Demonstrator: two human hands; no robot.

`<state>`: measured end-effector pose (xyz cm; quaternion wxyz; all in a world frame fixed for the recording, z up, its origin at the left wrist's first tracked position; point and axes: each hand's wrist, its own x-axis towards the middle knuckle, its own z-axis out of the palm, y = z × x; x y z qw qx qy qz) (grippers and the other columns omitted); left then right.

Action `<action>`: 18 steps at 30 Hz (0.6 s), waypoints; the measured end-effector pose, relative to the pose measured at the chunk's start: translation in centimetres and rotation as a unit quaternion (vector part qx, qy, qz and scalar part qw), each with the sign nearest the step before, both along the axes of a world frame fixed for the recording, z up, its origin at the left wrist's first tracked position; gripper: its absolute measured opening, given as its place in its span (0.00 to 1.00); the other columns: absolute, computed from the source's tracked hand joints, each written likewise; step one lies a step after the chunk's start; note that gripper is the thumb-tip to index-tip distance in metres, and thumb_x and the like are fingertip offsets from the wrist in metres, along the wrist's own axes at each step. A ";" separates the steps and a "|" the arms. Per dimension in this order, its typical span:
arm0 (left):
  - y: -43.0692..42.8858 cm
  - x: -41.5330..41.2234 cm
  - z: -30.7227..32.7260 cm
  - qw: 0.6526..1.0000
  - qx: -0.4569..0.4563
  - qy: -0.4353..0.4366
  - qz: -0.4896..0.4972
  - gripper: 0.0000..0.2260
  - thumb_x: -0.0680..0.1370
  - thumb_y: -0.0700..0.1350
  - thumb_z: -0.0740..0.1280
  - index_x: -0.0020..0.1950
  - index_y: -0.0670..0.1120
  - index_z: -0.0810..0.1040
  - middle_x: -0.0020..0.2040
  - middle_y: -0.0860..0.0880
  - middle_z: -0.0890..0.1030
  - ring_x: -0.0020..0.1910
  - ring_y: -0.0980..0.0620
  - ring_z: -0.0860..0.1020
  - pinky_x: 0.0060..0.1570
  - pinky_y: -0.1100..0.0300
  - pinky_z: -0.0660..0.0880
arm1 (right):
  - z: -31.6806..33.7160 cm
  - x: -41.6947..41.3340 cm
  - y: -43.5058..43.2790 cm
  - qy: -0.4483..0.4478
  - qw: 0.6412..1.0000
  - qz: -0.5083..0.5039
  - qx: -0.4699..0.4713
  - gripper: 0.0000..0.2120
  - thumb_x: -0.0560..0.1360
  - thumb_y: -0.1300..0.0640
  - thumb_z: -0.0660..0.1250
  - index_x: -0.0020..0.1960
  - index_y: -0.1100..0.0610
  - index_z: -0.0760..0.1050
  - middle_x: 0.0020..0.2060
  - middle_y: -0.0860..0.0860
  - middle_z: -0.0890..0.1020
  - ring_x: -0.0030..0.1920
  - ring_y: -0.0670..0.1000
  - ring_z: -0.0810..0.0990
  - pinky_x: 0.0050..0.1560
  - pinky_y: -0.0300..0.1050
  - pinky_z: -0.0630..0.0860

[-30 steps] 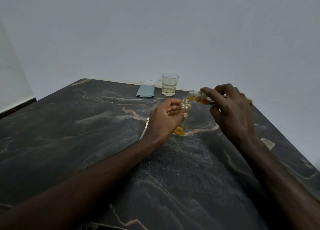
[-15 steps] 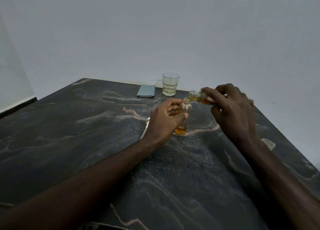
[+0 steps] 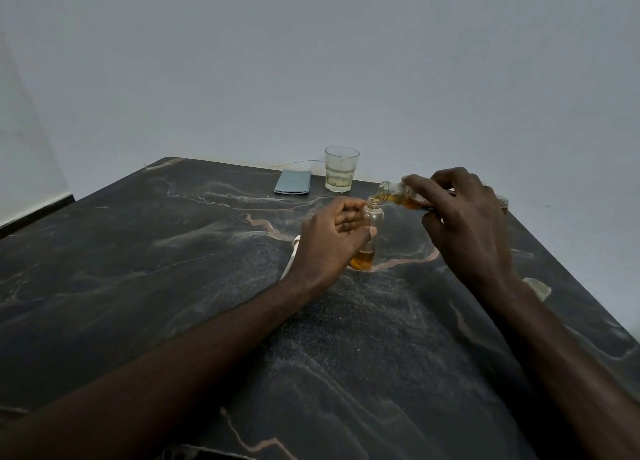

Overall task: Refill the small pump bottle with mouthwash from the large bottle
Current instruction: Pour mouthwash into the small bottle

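A small clear bottle (image 3: 375,217) stands upright on the dark marble table (image 3: 173,251), uncapped, with amber liquid in its bottom. My left hand (image 3: 329,241) grips its body from the left. My right hand (image 3: 464,224) holds the large bottle (image 3: 393,193) tilted almost level, its open mouth just over the small bottle's neck. Amber mouthwash sits in the large bottle's neck and shoulder. Most of the large bottle is hidden behind my right hand.
A drinking glass (image 3: 341,174) with a little pale liquid stands at the table's far edge, beside a flat grey-blue case (image 3: 292,186). A white pump part (image 3: 292,255) lies left of my left wrist. A pale cap (image 3: 538,286) lies near the right edge.
Both hands and both bottles have stayed almost still. The amber level in the small bottle looks slightly higher than one second ago.
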<state>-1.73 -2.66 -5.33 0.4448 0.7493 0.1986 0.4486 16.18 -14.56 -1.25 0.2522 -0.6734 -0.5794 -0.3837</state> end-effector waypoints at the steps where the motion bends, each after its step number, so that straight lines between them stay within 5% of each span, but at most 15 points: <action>1: 0.0 0.0 0.0 1.000 -0.001 0.000 0.000 0.17 0.77 0.41 0.75 0.63 0.54 0.76 0.52 0.62 0.81 0.52 0.71 0.80 0.52 0.72 0.78 | 0.0 0.0 0.0 -0.001 1.000 0.000 0.000 0.28 0.71 0.71 0.70 0.69 0.53 0.78 0.57 0.62 0.79 0.54 0.64 0.78 0.48 0.57 0.74; 18: 0.3 0.2 -0.2 1.000 0.003 0.003 0.013 0.19 0.77 0.41 0.76 0.67 0.47 0.78 0.59 0.51 0.84 0.56 0.65 0.81 0.53 0.72 0.78 | 0.0 0.0 0.0 0.004 1.000 0.000 -0.002 0.28 0.71 0.71 0.69 0.69 0.52 0.77 0.57 0.61 0.79 0.56 0.64 0.77 0.49 0.57 0.73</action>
